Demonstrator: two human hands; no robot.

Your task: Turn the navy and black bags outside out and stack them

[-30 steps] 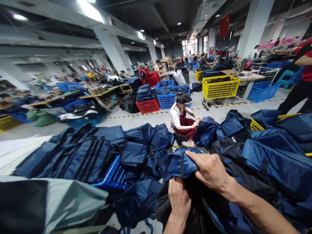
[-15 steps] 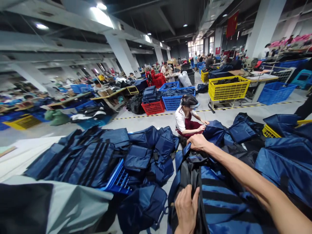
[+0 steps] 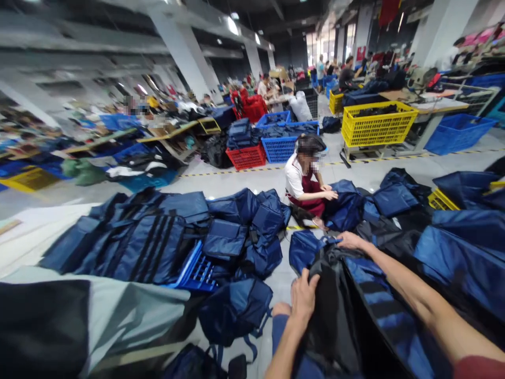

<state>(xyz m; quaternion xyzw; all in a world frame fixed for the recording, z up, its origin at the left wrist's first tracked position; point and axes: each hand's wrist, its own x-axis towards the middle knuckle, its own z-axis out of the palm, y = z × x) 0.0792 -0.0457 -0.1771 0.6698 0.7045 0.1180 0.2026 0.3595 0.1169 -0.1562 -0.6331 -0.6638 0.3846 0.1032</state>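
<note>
Navy bag [image 3: 366,310] stretched flat: my left hand [image 3: 303,296] and right hand [image 3: 349,240] both pinch its edge; folding's probably next.

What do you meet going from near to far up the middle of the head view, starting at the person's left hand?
Left hand gripping the dark bag → right hand at the bag's far end → crouching co-worker → blue basket → red basket.
</note>
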